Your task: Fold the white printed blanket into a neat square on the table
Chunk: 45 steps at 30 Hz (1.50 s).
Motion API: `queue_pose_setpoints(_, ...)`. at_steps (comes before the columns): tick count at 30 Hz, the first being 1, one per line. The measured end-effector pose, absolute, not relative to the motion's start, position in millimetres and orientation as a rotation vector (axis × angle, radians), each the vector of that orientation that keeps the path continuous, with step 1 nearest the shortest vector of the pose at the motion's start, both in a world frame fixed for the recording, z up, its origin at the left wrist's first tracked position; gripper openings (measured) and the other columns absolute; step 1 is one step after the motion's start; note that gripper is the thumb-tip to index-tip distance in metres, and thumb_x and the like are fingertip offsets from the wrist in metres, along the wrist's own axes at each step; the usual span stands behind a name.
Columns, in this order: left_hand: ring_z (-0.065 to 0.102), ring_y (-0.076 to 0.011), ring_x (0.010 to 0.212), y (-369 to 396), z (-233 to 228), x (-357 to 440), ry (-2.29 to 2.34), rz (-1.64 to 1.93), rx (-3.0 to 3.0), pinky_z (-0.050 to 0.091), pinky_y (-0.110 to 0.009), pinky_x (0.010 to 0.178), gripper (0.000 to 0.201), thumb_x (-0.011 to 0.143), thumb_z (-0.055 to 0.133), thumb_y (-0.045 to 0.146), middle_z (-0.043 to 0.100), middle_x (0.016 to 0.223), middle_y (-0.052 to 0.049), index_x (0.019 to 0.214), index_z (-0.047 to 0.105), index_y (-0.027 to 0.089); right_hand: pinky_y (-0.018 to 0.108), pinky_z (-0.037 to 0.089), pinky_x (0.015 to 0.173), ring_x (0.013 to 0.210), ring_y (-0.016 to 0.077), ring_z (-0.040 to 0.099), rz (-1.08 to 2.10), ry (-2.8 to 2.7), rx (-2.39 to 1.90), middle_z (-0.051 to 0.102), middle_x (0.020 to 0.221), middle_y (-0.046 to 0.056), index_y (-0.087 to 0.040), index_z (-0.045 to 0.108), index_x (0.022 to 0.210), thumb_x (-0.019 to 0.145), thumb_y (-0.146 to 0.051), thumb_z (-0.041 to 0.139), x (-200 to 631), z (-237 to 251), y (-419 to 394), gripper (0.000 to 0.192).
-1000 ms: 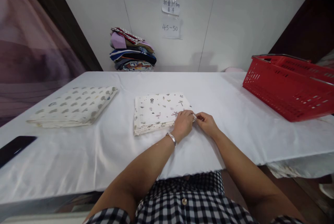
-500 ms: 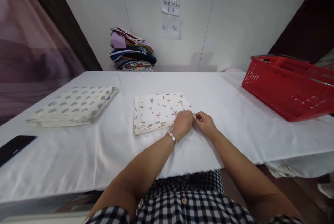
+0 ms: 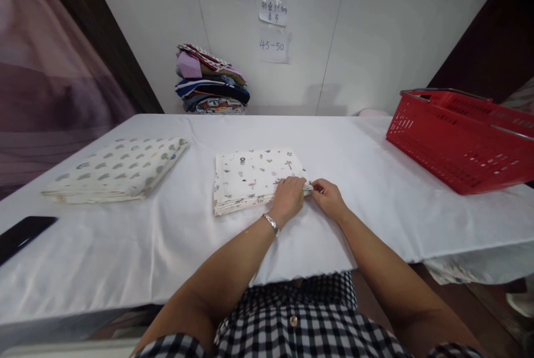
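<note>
While the folded cloth [image 3: 254,179] is lying mid-frame on the white table [image 3: 375,219], both hands are meeting at its near-right corner. Left hand [image 3: 288,197] w/ a bracelet [image 3: 270,223] is resting palm-down on the cloth edge; right hand [image 3: 327,196] is pinching the corner, fingers closed on the fabric. Second folded cloth [image 3: 119,168] is sitting at left, red basket [image 3: 459,141] at right, clothes pile [image 3: 211,79] upper centre-left by the wall, black phone [image 3: 20,235] at the left edge.
</note>
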<state>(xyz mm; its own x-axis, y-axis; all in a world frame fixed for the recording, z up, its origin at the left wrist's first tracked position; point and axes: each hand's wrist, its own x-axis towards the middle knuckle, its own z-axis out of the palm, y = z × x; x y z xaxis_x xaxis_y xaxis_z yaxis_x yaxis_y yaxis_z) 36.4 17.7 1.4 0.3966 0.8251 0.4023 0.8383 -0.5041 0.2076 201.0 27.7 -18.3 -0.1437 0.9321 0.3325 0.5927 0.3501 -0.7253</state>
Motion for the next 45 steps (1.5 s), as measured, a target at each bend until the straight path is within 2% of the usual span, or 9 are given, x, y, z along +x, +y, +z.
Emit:
queue_pose_setpoints(7, 0.052, -0.0209, 0.090, 20.2, -0.1, 35.3, -1.465, -0.679, -2.613, 0.038, -0.035, 0.076, 0.013, 0.086, 0.047, 0.013, 0.061, 0.093, -0.005, 0.092, 0.057, 0.018, 0.028, 0.044, 0.066, 0.070, 0.0151, 0.054, 0.407, -1.925, -1.359, 0.060, 0.078, 0.000, -0.021, 0.060, 0.087, 0.075, -0.021, 0.053, 199.1, -15.0, 24.0, 0.014)
queue_pose_setpoints(11, 0.052, -0.0211, 0.089, 21.1, -1.5, 36.3, -1.475, -0.703, -2.606, 0.039, -0.035, 0.076, 0.012, 0.085, 0.049, 0.014, 0.061, 0.091, -0.005, 0.091, 0.057, 0.018, 0.030, 0.045, 0.074, 0.086, 0.0184, 0.056, 0.260, -1.993, -1.335, 0.059, 0.094, 0.004, -0.023, 0.059, 0.094, 0.076, -0.019, 0.054, 192.8, -11.9, 19.9, 0.019)
queue_pose_setpoints(14, 0.052, -0.0211, 0.088, 21.7, -2.6, 36.7, -1.482, -0.697, -2.604, 0.039, -0.035, 0.075, 0.011, 0.086, 0.048, 0.014, 0.061, 0.089, -0.006, 0.090, 0.057, 0.017, 0.031, 0.045, 0.077, 0.093, 0.0199, 0.055, 0.217, -2.038, -1.335, 0.058, 0.098, 0.005, -0.023, 0.060, 0.094, 0.076, -0.016, 0.052, 189.4, -11.2, 19.2, 0.021)
queue_pose_setpoints(26, 0.051, -0.0214, 0.091, 17.7, 3.2, 30.2, -1.494, -0.651, -2.598, 0.039, -0.035, 0.076, 0.014, 0.086, 0.046, 0.014, 0.060, 0.094, -0.006, 0.094, 0.057, 0.018, 0.029, 0.044, 0.075, 0.082, 0.0169, 0.054, 0.279, -2.074, -1.247, 0.057, 0.089, 0.004, -0.021, 0.061, 0.089, 0.078, -0.012, 0.049, 194.7, -11.4, 22.7, 0.019)
queue_pose_setpoints(34, 0.049, -0.0212, 0.090, 15.6, 3.8, 20.2, -1.527, -0.632, -2.601, 0.039, -0.035, 0.077, 0.015, 0.087, 0.044, 0.014, 0.058, 0.094, -0.006, 0.092, 0.058, 0.019, 0.029, 0.044, 0.074, 0.082, 0.0168, 0.054, 0.279, -2.086, -1.205, 0.056, 0.090, 0.004, -0.020, 0.061, 0.090, 0.080, -0.014, 0.048, 194.7, -12.1, 22.9, 0.017)
queue_pose_setpoints(45, 0.048, -0.0211, 0.091, 11.5, 3.8, 12.4, -1.451, -0.644, -2.664, 0.039, -0.035, 0.078, 0.020, 0.082, 0.047, 0.008, 0.058, 0.094, -0.006, 0.094, 0.057, 0.020, 0.030, 0.046, 0.077, 0.089, 0.0179, 0.056, 0.218, -2.109, -1.218, 0.060, 0.096, 0.005, -0.022, 0.063, 0.095, 0.081, -0.015, 0.048, 196.7, -12.4, 20.2, 0.022)
